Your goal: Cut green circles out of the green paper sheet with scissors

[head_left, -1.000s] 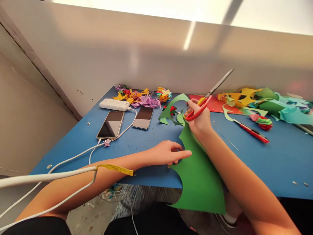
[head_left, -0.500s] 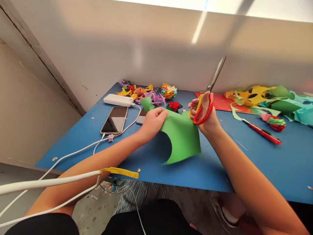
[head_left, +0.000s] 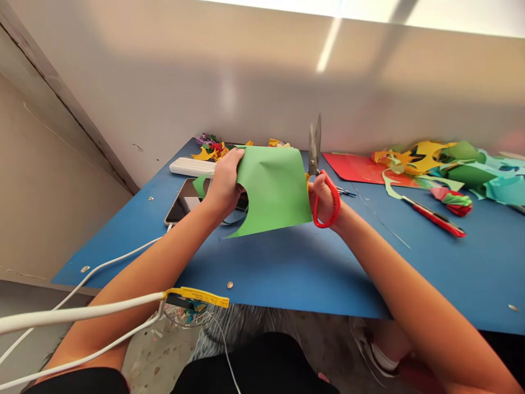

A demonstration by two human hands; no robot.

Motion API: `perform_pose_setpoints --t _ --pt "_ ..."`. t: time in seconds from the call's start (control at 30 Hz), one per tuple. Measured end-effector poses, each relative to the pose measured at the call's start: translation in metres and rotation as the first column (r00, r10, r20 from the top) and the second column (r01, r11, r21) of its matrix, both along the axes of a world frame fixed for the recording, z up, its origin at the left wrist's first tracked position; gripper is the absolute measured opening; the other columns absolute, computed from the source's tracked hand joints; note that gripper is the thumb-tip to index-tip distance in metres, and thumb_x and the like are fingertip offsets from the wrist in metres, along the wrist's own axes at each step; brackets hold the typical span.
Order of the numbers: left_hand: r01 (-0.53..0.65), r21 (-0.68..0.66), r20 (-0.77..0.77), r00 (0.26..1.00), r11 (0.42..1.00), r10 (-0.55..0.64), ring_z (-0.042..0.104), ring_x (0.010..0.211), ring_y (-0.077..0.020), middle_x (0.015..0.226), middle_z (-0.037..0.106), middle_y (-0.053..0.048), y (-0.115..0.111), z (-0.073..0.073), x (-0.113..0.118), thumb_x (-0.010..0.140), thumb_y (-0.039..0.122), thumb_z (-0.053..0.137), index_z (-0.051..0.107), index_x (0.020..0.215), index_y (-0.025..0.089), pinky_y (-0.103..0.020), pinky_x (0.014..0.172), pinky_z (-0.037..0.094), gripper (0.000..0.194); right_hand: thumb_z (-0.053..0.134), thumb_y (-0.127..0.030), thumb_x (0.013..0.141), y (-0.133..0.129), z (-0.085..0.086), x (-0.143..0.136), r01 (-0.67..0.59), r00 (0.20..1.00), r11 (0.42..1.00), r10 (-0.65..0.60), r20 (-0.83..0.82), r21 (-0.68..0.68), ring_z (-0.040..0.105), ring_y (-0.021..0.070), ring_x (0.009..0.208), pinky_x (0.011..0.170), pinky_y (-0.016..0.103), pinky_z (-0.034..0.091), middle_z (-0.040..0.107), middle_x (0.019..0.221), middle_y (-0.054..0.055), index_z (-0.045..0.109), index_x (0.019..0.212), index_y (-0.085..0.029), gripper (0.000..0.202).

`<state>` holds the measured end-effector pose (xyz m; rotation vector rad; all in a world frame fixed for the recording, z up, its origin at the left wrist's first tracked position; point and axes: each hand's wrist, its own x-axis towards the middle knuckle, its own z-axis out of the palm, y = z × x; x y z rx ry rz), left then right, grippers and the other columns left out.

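Observation:
A sheet of green paper (head_left: pixel 276 189) with a rounded cut-out along its left side is held up above the blue table. My left hand (head_left: pixel 225 183) grips its left edge, thumb and fingers pinched on it. In my right hand (head_left: pixel 322 198) is a pair of scissors (head_left: pixel 315 153) with red and yellow handles. The scissors point upward, blades slightly parted, just beyond the paper's right edge. Some fingers of the right hand are hidden behind the handle and the paper.
Behind my left arm lie a phone (head_left: pixel 180 203) and a white power bank (head_left: pixel 192 166). Crumpled paper flowers (head_left: pixel 209 149) sit at the back. Rightward are a red sheet (head_left: pixel 353 167), yellow paper scraps (head_left: pixel 430 156), a red utility knife (head_left: pixel 438 218) and a paper rosebud (head_left: pixel 457 203). A white cable (head_left: pixel 82 314) crosses my left arm.
The green paper has been raised and turned flatter toward me. My left hand has moved left and up; the scissors have moved left and their blades have parted.

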<state>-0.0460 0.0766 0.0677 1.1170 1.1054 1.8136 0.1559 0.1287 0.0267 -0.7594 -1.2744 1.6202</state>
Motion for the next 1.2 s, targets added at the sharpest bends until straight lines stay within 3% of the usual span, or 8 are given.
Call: perform_pose_setpoints --t 0.2,0.43,0.6,0.77,0.9,1.0,1.1,1.2 --pt "0.129 -0.046 -0.015 0.991 0.991 -0.130 0.037 0.046 -0.0072 0.059 0.040 0.004 -0.002 -0.001 0.003 0.083 0.031 0.058 0.048 0.068 0.019 -0.020 0.043 0.031 0.022 0.081 -0.025 0.064 -0.007 0.010 -0.004 -0.058 0.988 0.993 0.043 -0.148 -0.099 0.068 0.0185 0.060 0.053 0.029 0.056 0.070 0.068 0.002 0.067 0.080 -0.016 0.023" --pt "0.453 -0.068 0.205 0.878 0.889 -0.432 0.068 0.085 -0.0265 0.081 0.066 -0.012 -0.020 0.004 0.016 0.083 0.077 0.034 0.064 0.090 0.016 -0.034 0.064 0.055 0.068 0.079 -0.018 0.066 -0.003 0.013 -0.003 0.285 0.938 0.955 -0.295 -0.184 -0.079 0.061 0.0116 0.053 0.046 0.021 0.050 0.062 0.058 -0.003 0.058 0.070 -0.017 0.021" --pt "0.591 -0.173 0.132 0.806 0.788 -0.576 0.067 0.100 -0.0269 0.098 0.071 -0.011 -0.026 0.000 0.024 0.082 0.066 0.054 0.067 0.110 0.018 -0.031 0.071 0.056 0.056 0.078 -0.023 0.064 0.005 0.009 0.001 0.410 0.894 0.912 -0.405 -0.191 -0.015 0.059 0.0117 0.056 0.048 0.022 0.049 0.060 0.062 -0.004 0.058 0.071 -0.018 0.022" --pt "0.512 -0.435 0.011 0.825 0.740 -0.564 0.069 0.094 -0.0214 0.111 0.072 -0.009 -0.016 -0.015 0.017 0.068 0.043 0.080 0.066 0.115 0.021 -0.027 0.073 0.055 0.055 0.081 -0.031 0.064 0.005 0.010 0.007 0.427 0.901 0.883 -0.433 -0.014 0.195 0.053 0.0100 0.058 0.048 0.021 0.042 0.058 0.066 -0.004 0.062 0.074 -0.017 0.026" --pt "0.536 -0.445 -0.062 0.781 0.717 -0.622 0.071 0.074 -0.0207 0.090 0.074 -0.011 -0.015 -0.019 0.019 0.071 0.042 0.078 0.066 0.107 0.014 -0.027 0.060 0.055 0.047 0.081 -0.040 0.066 0.003 0.010 0.009 0.391 0.907 0.866 -0.420 0.028 0.311 0.051 0.0094 0.058 0.049 0.020 0.041 0.058 0.068 -0.003 0.064 0.075 -0.018 0.030" --pt "0.404 -0.408 -0.116 0.867 0.819 -0.485 0.067 0.055 -0.0182 0.074 0.072 -0.009 -0.016 -0.014 0.021 0.073 0.037 0.076 0.064 0.099 0.010 -0.024 0.045 0.049 0.039 0.074 -0.064 0.066 0.001 0.012 0.008 0.279 0.955 0.921 -0.295 0.019 0.272 0.054 0.0124 0.059 0.047 0.022 0.043 0.058 0.066 0.000 0.065 0.073 -0.018 0.047" --pt "0.121 -0.176 -0.065 0.989 0.977 -0.135 0.067 0.055 -0.0166 0.080 0.072 -0.008 -0.012 -0.006 0.017 0.074 0.035 0.074 0.065 0.094 0.011 -0.024 0.043 0.049 0.033 0.063 -0.083 0.057 -0.003 0.018 0.007 0.066 0.998 0.985 -0.064 -0.019 0.161 0.064 0.0208 0.075 0.051 0.027 0.051 0.065 0.076 0.006 0.067 0.080 -0.019 0.067" --pt "-0.044 0.006 0.046 0.998 0.999 0.044 0.070 0.069 -0.0185 0.089 0.073 -0.008 -0.008 -0.002 0.011 0.072 0.037 0.076 0.067 0.090 0.013 -0.025 0.054 0.056 0.031 0.058 -0.088 0.054 -0.010 0.022 0.006 -0.120 0.993 0.985 0.117 0.032 0.123 0.067 0.0236 0.081 0.058 0.032 0.056 0.069 0.084 0.010 0.068 0.083 -0.019 0.076"
